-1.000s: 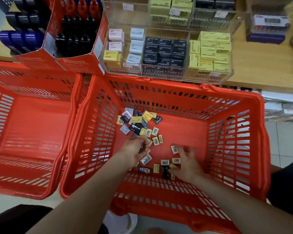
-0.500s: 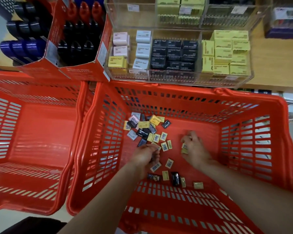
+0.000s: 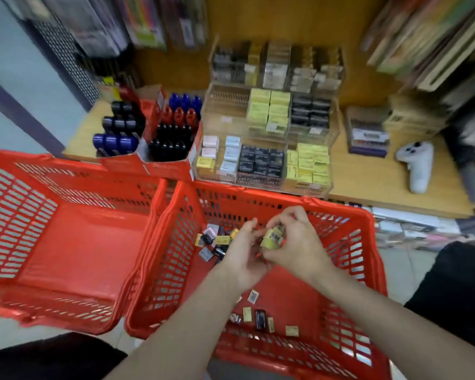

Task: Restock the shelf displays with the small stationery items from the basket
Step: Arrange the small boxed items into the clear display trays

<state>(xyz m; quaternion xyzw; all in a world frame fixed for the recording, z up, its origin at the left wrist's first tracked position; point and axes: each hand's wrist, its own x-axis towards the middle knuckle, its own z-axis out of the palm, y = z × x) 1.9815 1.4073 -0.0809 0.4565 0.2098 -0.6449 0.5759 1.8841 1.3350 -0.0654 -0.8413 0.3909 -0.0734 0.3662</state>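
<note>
1. Both forearms are bare from the wrist up to the lower edge of the frame; no sleeve, cuff or watch shows on either.
2. The left hand (image 3: 244, 256) is bare and ungloved. A faint mark on one finger may be a ring, but blur makes that uncertain.
3. The right hand (image 3: 296, 242) is likewise bare, with no glove or band visible.
4. Black clothing (image 3: 455, 292) shows at the right edge, and more black fabric lies at the lower left corner.
</note>
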